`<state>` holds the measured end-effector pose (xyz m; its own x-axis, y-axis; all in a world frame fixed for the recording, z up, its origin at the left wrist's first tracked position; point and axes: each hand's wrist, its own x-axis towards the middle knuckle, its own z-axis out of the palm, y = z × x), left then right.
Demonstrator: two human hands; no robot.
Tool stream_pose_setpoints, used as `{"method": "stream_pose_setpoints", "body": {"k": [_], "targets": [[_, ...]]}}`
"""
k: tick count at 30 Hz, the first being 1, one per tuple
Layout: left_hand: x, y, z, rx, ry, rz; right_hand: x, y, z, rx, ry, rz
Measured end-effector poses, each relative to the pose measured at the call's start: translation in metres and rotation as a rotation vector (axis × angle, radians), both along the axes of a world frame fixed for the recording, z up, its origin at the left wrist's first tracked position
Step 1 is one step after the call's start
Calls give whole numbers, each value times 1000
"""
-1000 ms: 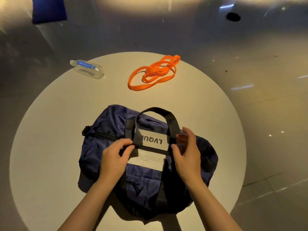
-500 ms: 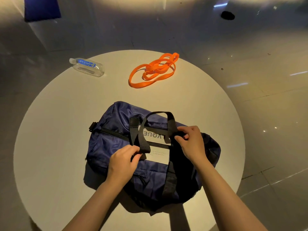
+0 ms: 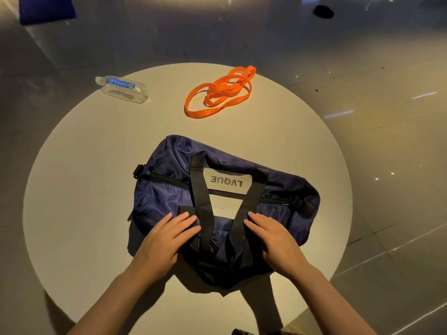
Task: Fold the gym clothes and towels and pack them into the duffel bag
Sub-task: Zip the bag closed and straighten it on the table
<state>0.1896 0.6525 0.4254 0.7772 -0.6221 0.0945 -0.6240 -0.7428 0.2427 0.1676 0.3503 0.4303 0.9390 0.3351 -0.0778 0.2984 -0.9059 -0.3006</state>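
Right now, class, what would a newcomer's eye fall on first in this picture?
The navy duffel bag lies zipped at the near middle of the round table, the left hand and right hand resting flat on it. Beyond it lies a bright orange band, and a clear bottle lies on its side at the far left edge.

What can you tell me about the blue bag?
The bag is dark blue, of shiny cloth like nylon, with black straps and a pale patch reading LVQUE, upside down from here. Its black zip looks shut. It lies flat and a bit crumpled on the round table, near its front edge. The left hand and right hand rest flat on it, beside the straps.
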Motion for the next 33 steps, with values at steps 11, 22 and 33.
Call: {"method": "stream_pose_setpoints", "body": {"k": [11, 22, 33], "targets": [[43, 3, 22, 72, 38, -150, 3, -3, 13, -227, 1, 145], [44, 16, 45, -409, 381, 77, -1, -18, 31, 83, 183, 103], [106, -27, 55, -634, 530, 587, 76, -5, 58, 636, 227, -558]]}}
